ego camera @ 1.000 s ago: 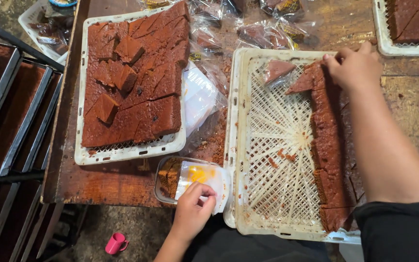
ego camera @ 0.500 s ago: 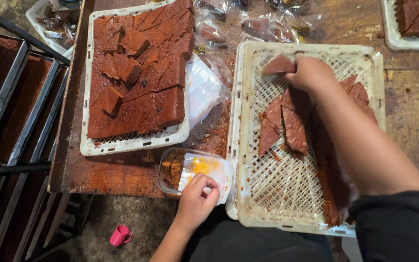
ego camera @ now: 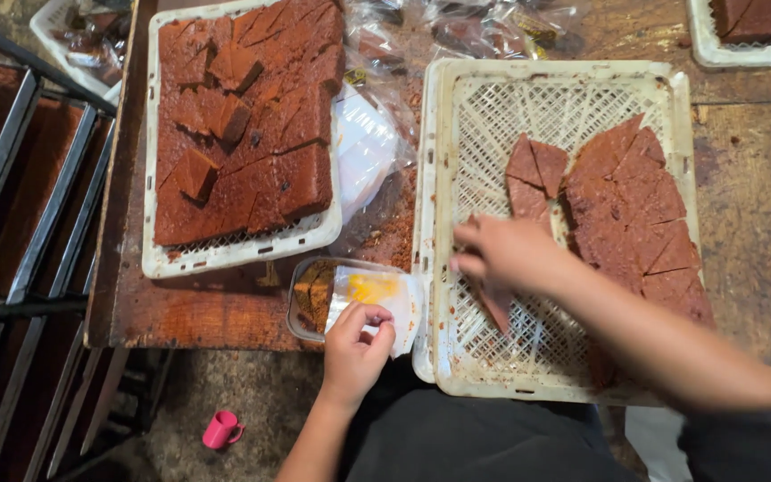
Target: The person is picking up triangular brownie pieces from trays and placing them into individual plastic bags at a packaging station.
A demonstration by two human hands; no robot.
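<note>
My right hand [ego camera: 506, 254] is over the white lattice tray [ego camera: 466, 107] in front of me, fingers closed on a brown cake slice [ego camera: 496, 305] that hangs below the palm. More triangular cake pieces [ego camera: 626, 205] lie in the tray's right half. My left hand [ego camera: 357, 344] pinches the edge of a clear plastic container [ego camera: 350, 299] at the table's near edge; brown pieces and a yellow-printed wrapper are inside it.
A second white tray [ego camera: 234, 254] full of cut brown cake sits at the left of the wooden table [ego camera: 742, 223]. Clear plastic bags [ego camera: 372, 143] lie between the trays. A metal rack [ego camera: 11, 178] stands left. A pink cup [ego camera: 222, 430] is on the floor.
My right hand has come from the tray's far right corner toward its near left, dragging cake pieces along and picking up a slice. The left hand stays at the container.
</note>
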